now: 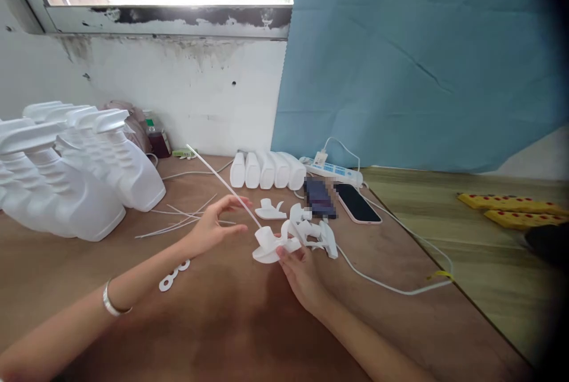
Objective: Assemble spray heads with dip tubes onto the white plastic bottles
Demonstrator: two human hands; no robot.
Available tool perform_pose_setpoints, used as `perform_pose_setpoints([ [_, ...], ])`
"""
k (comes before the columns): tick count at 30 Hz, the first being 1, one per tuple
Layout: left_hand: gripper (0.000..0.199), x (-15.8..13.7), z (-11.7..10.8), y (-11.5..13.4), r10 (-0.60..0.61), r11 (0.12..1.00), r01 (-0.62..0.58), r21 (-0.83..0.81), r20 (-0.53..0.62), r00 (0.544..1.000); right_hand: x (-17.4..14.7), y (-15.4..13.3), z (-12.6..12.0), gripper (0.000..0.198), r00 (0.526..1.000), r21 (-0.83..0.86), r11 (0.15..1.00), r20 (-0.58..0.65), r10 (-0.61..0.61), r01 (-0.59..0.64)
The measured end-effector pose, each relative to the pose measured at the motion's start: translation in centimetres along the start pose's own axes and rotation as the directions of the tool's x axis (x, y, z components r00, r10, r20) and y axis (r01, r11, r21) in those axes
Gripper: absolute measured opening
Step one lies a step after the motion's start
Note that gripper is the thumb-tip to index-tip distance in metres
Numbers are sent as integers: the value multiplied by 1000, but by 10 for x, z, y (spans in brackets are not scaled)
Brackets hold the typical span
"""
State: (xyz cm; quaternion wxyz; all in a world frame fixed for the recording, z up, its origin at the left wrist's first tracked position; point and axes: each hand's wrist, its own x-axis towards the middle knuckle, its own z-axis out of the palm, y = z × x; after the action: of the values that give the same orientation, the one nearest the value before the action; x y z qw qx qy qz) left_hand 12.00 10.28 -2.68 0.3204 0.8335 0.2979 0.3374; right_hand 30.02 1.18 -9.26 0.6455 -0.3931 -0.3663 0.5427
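My right hand [304,275] grips a white trigger sprayer head [267,247], which lies tilted with its wide shroud facing down. A long thin white dip tube [222,181] rises from its neck, slanting up and to the left. Thumb and fingers apart, my left hand [217,225] is beside the tube; the index fingertip is close to it, and I cannot tell if they touch. More white sprayer heads [271,210] lie just beyond and right of the held one. Several loose tubes [173,216] cross each other on the table, partly behind my left hand.
White bottles stand in a group [98,204] at left; several smaller white containers [267,169] line up by the wall. A phone [358,204], a blurred dark item [320,198] and a power strip [340,172] with cables sit at right. A white ringed piece [168,281] lies near my left forearm.
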Motion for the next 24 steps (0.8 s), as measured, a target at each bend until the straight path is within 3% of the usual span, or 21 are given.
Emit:
perform_pose_setpoints([
  [1, 47, 8, -3, -10, 2, 983, 7, 182, -48, 999, 1, -1, 0, 30, 1000, 51, 999, -18, 8, -7],
  [3, 67, 28, -7, -32, -18, 942, 64, 330, -141, 990, 1, -4, 0, 27, 999, 122, 992, -30, 36, -32],
  [6, 88, 59, -7, -59, -47, 883, 149, 446, -231, 972, 0, -8, 2, 23, 994, 181, 977, 23, 107, -109],
  [10, 91, 87, 4, -76, -70, 840, 212, 500, -287, 955, -2, -9, 1, 24, 980, 259, 945, 66, 190, -201],
  [17, 79, 93, 7, -94, -99, 888, 254, 383, -381, 919, -2, -8, -1, 22, 970, 271, 934, 130, 205, -233],
  [20, 87, 79, -10, -100, -101, 941, 226, 250, -429, 897, -2, -9, -1, 26, 973, 230, 951, 152, 176, -208],
  [24, 94, 42, -47, -101, -138, 982, 186, 34, -543, 828, -2, -10, -2, 30, 987, 162, 976, 102, 127, -142],
])
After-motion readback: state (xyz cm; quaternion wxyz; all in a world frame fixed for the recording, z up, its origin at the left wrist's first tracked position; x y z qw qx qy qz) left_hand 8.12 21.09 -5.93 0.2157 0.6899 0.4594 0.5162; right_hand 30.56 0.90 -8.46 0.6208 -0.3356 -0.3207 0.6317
